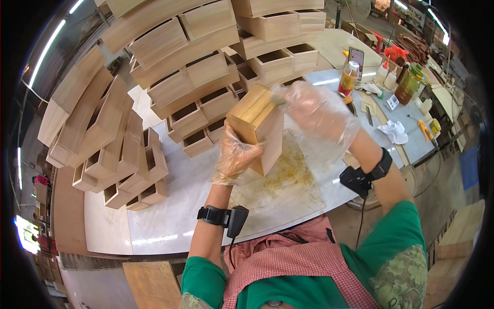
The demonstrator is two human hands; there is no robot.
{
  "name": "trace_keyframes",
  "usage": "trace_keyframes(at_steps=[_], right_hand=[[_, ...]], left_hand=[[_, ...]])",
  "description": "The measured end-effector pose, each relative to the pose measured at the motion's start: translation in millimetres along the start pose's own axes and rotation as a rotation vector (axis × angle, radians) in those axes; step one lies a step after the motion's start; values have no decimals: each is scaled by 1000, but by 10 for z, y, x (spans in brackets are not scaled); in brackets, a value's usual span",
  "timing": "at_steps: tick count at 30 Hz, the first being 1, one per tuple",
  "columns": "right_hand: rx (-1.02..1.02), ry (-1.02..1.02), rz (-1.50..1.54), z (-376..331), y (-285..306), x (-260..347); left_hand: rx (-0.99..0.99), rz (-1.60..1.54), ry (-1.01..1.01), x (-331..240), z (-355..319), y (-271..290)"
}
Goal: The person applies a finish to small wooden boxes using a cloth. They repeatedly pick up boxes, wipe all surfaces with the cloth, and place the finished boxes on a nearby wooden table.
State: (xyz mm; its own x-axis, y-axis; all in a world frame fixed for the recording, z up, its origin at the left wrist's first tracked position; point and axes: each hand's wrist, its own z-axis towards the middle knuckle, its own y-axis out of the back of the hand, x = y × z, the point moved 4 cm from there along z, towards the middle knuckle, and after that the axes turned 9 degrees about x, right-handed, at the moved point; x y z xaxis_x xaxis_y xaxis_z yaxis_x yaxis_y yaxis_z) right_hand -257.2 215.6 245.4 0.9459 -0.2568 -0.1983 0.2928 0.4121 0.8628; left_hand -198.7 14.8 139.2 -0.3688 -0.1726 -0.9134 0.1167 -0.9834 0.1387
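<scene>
My left hand (235,158), in a clear plastic glove, grips a small wooden drawer (251,112) from its near left side and holds it tilted above the table. The drawer's upper face is a darker, yellowish, wet-looking brown, while its right side is pale bare wood. At the far right edge of that face is my right hand (318,114), also gloved and smeared by motion. Its fingers are closed around a small greyish thing that presses on the wood; the blur hides its kind. Below the drawer, a yellow-brown stain (290,172) marks the covered tabletop.
Stacks of pale wooden drawers (193,82) rise at the back, with another leaning stack (98,126) at left. On the right stand a jar (348,77) of amber liquid, a phone (355,62), a green-lidded bottle (408,85), a crumpled white cloth (393,132) and a yellow-handled tool (426,130).
</scene>
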Motion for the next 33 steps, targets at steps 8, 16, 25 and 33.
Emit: trace_keyframes(at_steps=[8,16,25,33], right_hand=[[-11,149,-65,299,-103,-405],[224,-209,163,992,-307,-357],[374,-265,247,250,125,-166],[-413,-192,874,-47,-449,-166]], left_hand=[[-16,26,9,-19,-4,0],[-61,129,25,39,-97,105],[-3,23,-46,152,-5,-1],[154,-224,80,-232,17,395]])
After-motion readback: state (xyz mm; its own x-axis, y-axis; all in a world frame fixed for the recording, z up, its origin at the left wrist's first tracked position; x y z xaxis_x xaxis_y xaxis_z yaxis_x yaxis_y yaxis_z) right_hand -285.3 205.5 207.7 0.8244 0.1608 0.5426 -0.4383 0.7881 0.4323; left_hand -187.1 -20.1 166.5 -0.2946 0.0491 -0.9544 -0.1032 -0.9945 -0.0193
